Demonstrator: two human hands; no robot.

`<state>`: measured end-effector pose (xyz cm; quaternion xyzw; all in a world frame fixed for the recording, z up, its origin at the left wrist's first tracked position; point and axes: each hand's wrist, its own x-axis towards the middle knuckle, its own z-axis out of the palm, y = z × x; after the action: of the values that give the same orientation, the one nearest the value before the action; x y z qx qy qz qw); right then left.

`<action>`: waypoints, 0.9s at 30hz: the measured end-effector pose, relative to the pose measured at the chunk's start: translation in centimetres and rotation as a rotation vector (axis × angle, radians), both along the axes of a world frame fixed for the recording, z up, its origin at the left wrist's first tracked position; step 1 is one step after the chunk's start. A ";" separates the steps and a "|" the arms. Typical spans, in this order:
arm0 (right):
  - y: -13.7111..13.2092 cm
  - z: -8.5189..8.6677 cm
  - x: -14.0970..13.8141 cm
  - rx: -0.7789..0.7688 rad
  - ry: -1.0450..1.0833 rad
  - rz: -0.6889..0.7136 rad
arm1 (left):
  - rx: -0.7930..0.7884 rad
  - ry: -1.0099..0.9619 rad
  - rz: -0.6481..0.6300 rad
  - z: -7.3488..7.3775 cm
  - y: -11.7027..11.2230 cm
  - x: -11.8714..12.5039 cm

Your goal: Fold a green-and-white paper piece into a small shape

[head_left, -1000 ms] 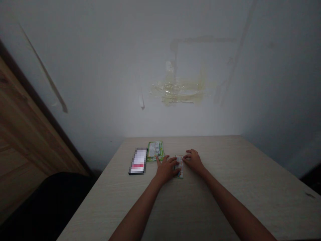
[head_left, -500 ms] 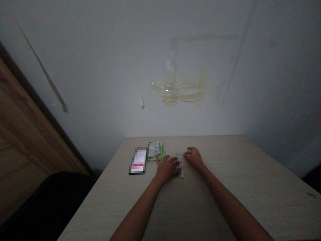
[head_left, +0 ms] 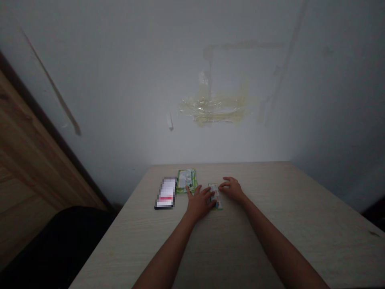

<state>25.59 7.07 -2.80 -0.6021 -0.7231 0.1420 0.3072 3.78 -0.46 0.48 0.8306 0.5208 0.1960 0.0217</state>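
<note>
Small flat white-and-green printed packet [head_left: 217,195]: lying on the pale wood-grain table [head_left: 222,249], between my two hands, its left side partly hidden under my fingers.
Black-edged rectangular phone [head_left: 166,193]: lying at far left, its screen showing only as blurred blocks.
Green-and-white flat printed stack [head_left: 186,178]: lying just beside the phone, beyond my left hand.
Left hand [head_left: 199,202]: spreading palm-down, fingers apart; I am resting fingertips on the packet, while my outer finger is reaching over the stack's near edge.
Right hand [head_left: 234,189]: curling loosely at the packet's right edge; whether I am pinching it, I cannot tell.
Step in hand: I am apparently steadying and squaring the packet.
Next move: probably calling for light left pressure and a clean right-hand edge grip.
Containers: if the packet and stack are pouches, they are hiding any contents.
</note>
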 end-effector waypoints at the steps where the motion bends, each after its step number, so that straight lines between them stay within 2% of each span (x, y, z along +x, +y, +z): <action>1: -0.1 0.0 -0.1 -0.004 -0.009 0.003 | -0.008 0.004 0.004 0.0 0.1 0.0; 11: -1.2 0.8 -0.4 -0.021 -0.074 0.057 | 0.002 0.019 0.019 -0.4 0.5 0.0; 27: -3.7 0.7 -0.1 0.032 -0.087 0.176 | 0.008 0.049 0.018 -0.4 0.5 0.0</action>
<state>25.47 3.38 -2.13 -0.5370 -0.7880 0.1307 0.2714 3.77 0.07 0.08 0.8304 0.5280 0.1780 0.0037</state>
